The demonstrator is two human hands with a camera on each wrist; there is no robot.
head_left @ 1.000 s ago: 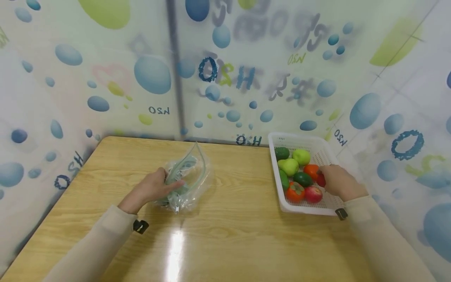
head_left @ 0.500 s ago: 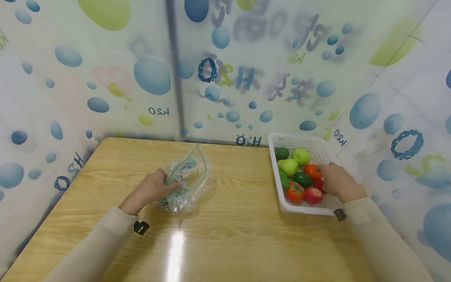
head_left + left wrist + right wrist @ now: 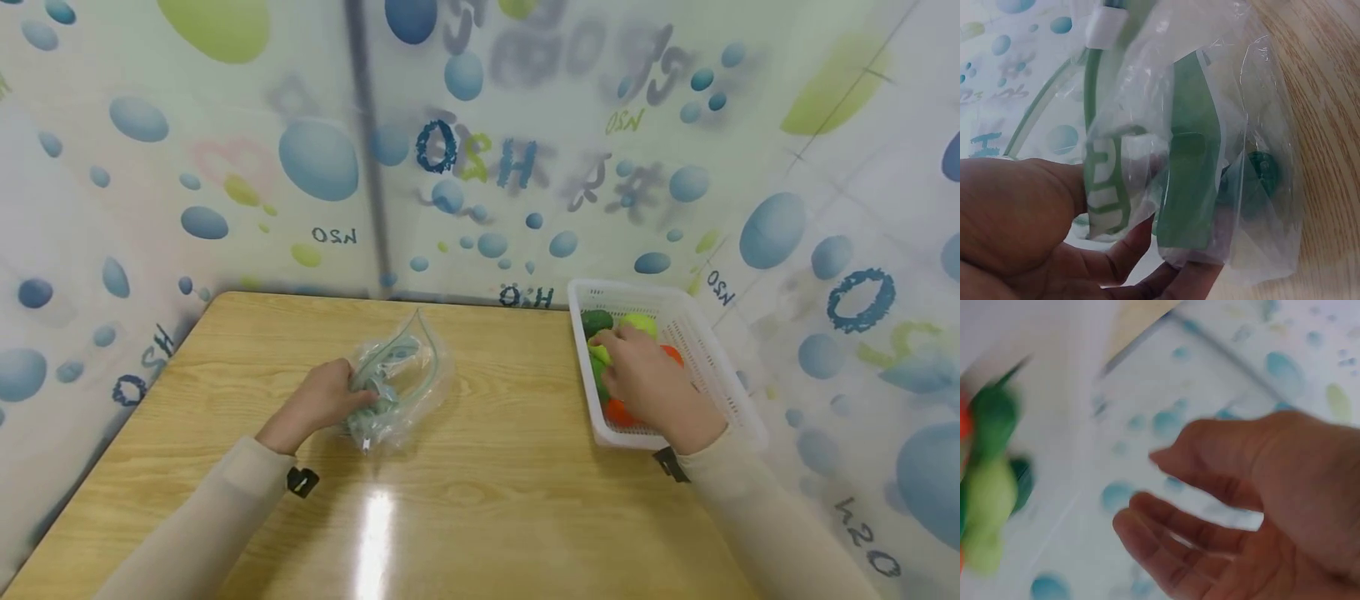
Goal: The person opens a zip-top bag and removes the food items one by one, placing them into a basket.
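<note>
My left hand (image 3: pixel 318 404) grips the side of a clear plastic zip bag (image 3: pixel 420 392) with green printing, its mouth spread toward the back. In the left wrist view, the thumb and curled fingers hold the bag's wall, and a dark green shape (image 3: pixel 1263 175) shows through the plastic. Over the white basket (image 3: pixel 720 375) reaches my right hand (image 3: pixel 648 383), its fingertips right at a green pear (image 3: pixel 600 350). The right wrist view shows the fingers (image 3: pixel 1141 540) parted from the thumb with nothing between them. Some of the fruit is hidden beneath that hand.
Around the right hand in the basket lie a dark green avocado (image 3: pixel 597 322), a green apple (image 3: pixel 640 322), and orange-red fruits, one a persimmon (image 3: pixel 621 413). The wooden table (image 3: pixel 487 500) runs back to a patterned wall (image 3: pixel 480 167).
My right hand has moved left across the basket, from the red fruits to the pear. The left hand stays on the bag, almost unmoved.
</note>
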